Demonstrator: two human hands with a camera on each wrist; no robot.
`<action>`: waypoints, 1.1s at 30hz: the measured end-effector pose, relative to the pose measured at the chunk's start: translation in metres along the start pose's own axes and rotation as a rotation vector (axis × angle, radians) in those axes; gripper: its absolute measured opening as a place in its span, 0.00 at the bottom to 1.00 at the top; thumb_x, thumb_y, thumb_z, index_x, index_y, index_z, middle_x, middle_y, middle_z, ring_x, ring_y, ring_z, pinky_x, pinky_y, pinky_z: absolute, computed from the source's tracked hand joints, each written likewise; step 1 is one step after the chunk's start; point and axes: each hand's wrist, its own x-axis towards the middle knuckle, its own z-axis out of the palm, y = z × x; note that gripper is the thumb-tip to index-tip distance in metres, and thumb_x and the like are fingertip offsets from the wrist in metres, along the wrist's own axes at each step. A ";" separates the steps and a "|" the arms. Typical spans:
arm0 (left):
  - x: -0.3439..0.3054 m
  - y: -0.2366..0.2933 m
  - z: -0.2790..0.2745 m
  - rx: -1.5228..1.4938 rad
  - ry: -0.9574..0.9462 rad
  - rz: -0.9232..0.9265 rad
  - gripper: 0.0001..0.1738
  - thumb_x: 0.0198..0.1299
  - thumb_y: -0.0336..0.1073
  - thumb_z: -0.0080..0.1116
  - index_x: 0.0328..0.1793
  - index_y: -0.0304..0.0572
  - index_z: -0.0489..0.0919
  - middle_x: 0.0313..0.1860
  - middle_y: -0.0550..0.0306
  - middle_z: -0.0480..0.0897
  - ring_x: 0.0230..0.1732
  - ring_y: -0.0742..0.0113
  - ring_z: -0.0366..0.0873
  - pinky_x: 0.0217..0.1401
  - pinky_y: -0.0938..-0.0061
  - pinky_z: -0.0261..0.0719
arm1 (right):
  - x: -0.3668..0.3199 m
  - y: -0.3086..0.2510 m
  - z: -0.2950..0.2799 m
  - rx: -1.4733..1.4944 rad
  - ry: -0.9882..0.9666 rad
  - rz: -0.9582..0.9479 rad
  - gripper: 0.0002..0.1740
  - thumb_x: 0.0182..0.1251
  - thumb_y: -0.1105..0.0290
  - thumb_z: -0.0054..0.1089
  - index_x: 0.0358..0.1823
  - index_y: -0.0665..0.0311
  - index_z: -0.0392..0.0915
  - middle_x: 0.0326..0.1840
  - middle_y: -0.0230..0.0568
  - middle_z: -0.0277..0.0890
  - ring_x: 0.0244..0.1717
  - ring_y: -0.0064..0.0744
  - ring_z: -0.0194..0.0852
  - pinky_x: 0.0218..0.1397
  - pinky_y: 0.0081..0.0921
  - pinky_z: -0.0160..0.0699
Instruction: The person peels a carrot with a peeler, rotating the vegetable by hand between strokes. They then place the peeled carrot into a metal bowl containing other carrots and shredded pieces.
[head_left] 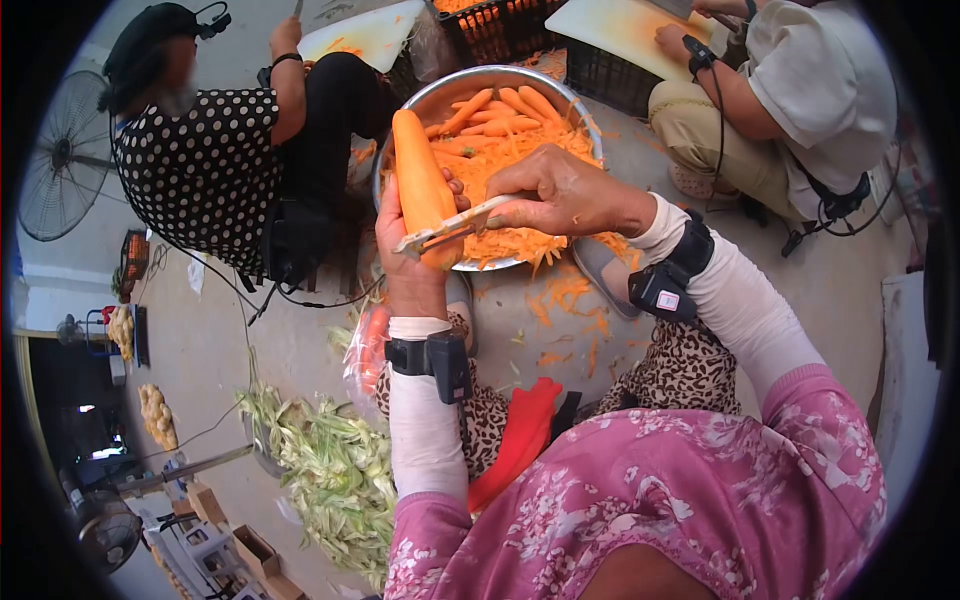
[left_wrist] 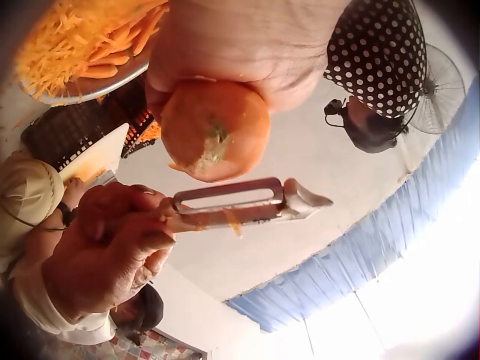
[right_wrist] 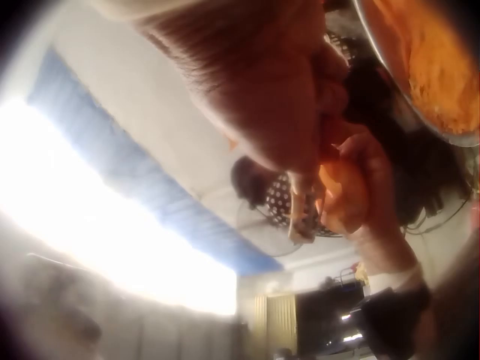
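My left hand (head_left: pixel 408 245) grips a large carrot (head_left: pixel 420 180) near its thick end, its narrower end tilted up and away over the bowl. In my right hand (head_left: pixel 570 195) is a peeler (head_left: pixel 455 225), its blade close across the thick lower part of the carrot. The left wrist view shows the carrot's stem end (left_wrist: pixel 216 135) and the slotted peeler blade (left_wrist: pixel 229 199) just below it, with a scrap of peel on the blade. Beneath both hands stands a metal bowl (head_left: pixel 597 135) of peelings, with several whole carrots (head_left: pixel 500 125) on top.
Two people sit across from me at white cutting boards (head_left: pixel 610 35) set on black crates (head_left: pixel 500 35). Peelings litter the floor around my shoes. A heap of green leaves (head_left: pixel 330 480) and a clear bag of carrots (head_left: pixel 370 345) lie to my left. A fan (head_left: pixel 65 155) stands far left.
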 end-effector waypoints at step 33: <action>-0.007 -0.022 0.017 0.052 -0.062 -0.171 0.28 0.68 0.51 0.42 0.58 0.31 0.68 0.45 0.43 0.71 0.42 0.56 0.68 0.43 0.65 0.73 | 0.016 0.114 -0.032 -0.672 0.359 0.362 0.21 0.65 0.53 0.53 0.32 0.66 0.80 0.28 0.54 0.77 0.31 0.56 0.76 0.36 0.44 0.73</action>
